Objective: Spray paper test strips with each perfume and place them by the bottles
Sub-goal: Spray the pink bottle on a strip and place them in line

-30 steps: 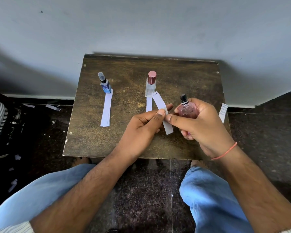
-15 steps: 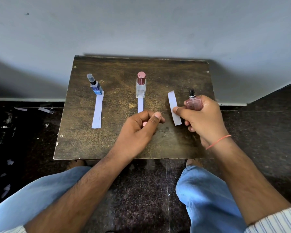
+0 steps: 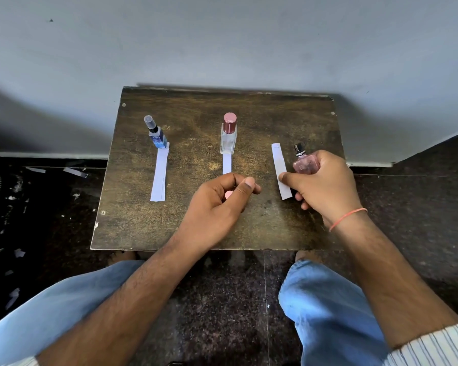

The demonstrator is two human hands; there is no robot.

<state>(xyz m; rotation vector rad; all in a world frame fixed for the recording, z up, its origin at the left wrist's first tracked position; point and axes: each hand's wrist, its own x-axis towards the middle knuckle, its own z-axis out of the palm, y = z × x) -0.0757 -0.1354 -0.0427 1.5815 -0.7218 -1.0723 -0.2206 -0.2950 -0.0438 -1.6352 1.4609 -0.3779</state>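
Nearest to me, my left hand point(image 3: 217, 204) hovers over the front middle of the small wooden table point(image 3: 132, 228), fingers curled in around a small pink cap point(image 3: 228, 194) that peeks out between thumb and forefinger; I judge it belongs to the bottle my other hand holds, whose black sprayer is bare. Just to its right, my right hand point(image 3: 325, 186) is wrapped around the pink bottle point(image 3: 304, 165), and its forefinger tip also presses on the third strip point(image 3: 280, 171), which lies beside the bottle; whether the bottle's base touches the table I cannot tell.

That strip is thin paper: very light, limp, quick to slide or curl, so I would pin it at the near end with one fingertip, as here, and keep clear of the far end, which I take for the sprayed part. The pink bottle looks like smooth glass, small and breakable, so I would hold it round the body and set it down upright.

Farther back, the clear bottle point(image 3: 228, 138) with the rose cap stands upright with its strip point(image 3: 227, 166) running toward me from its base. At the far left, the blue bottle point(image 3: 158, 137) stands the same way over its own strip point(image 3: 159, 175).
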